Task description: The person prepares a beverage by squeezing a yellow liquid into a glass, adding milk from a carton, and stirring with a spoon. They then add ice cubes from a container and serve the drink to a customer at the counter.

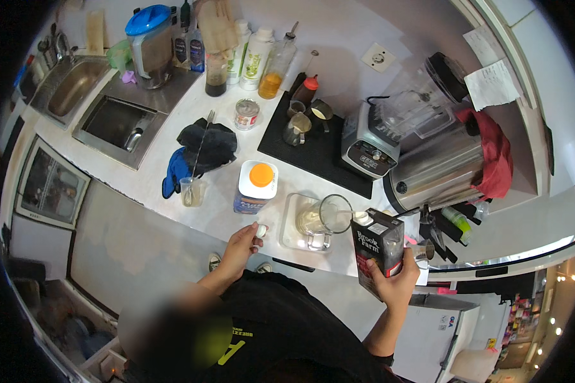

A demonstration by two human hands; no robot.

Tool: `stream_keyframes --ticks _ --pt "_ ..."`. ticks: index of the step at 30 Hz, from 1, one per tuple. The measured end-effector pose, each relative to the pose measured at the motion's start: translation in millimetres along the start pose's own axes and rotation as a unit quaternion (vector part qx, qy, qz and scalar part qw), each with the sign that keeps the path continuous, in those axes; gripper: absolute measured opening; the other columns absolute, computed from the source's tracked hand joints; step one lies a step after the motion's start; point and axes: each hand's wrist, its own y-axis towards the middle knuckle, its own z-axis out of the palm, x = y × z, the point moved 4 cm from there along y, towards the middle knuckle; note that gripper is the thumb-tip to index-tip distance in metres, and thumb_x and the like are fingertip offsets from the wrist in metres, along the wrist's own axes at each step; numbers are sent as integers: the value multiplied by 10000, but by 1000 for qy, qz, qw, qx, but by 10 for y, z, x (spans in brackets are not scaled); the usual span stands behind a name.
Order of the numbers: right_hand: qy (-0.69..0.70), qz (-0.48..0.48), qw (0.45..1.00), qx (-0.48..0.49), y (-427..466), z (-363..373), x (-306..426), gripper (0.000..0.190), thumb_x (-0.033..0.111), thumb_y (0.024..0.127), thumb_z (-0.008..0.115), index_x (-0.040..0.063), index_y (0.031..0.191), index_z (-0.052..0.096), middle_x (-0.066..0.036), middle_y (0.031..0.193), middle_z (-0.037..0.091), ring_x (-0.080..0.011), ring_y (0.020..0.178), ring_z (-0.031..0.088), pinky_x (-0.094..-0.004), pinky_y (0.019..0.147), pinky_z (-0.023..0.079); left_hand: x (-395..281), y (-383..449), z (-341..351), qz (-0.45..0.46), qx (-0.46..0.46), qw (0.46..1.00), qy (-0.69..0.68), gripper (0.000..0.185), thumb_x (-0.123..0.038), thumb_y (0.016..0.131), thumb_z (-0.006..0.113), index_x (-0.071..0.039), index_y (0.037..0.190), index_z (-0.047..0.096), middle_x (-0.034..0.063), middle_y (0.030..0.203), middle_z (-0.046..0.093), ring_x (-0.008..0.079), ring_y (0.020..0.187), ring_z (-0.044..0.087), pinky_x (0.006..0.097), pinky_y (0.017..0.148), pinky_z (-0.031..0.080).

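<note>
With my right hand (395,280) I hold a black Brook Farm carton (377,249), tilted left over the mouth of a glass pitcher (335,214). A thin pale stream runs from its spout into the pitcher. Pale liquid shows inside the pitcher, which stands on a white kitchen scale (292,230). Between the fingers of my left hand (242,246) is a small white screw cap (261,231). Just beyond that hand stands a milk jug (256,189) with an orange cap. A clear plastic cup (191,192) holding pale liquid and a long-handled fork is farther left.
A blender (373,148) and small metal pitchers (297,129) are on a black mat (280,139). A steel dispenser (436,163) stands right. Left are a dark cloth (211,146), a tin can (247,115) and sinks (120,127). Bottles (257,57) line the wall. Utensils (443,232) lie right.
</note>
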Motion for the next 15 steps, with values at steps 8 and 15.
stream_keyframes --ticks 8,15 --pt "102 -9 987 -120 160 -33 -8 477 223 642 878 -15 880 540 -139 738 619 -183 670 564 -320 653 485 -87 -71 59 10 -10 1000 1 403 -389 1018 504 -22 1129 630 -16 883 579 81 781 514 227 679 385" --pt "224 -38 949 -220 366 -182 145 461 166 684 865 -28 946 538 -84 795 623 -127 737 551 -266 696 472 -37 -79 60 0 -12 1000 -18 401 -374 1021 507 -7 1136 618 -15 882 576 84 785 520 241 685 395"
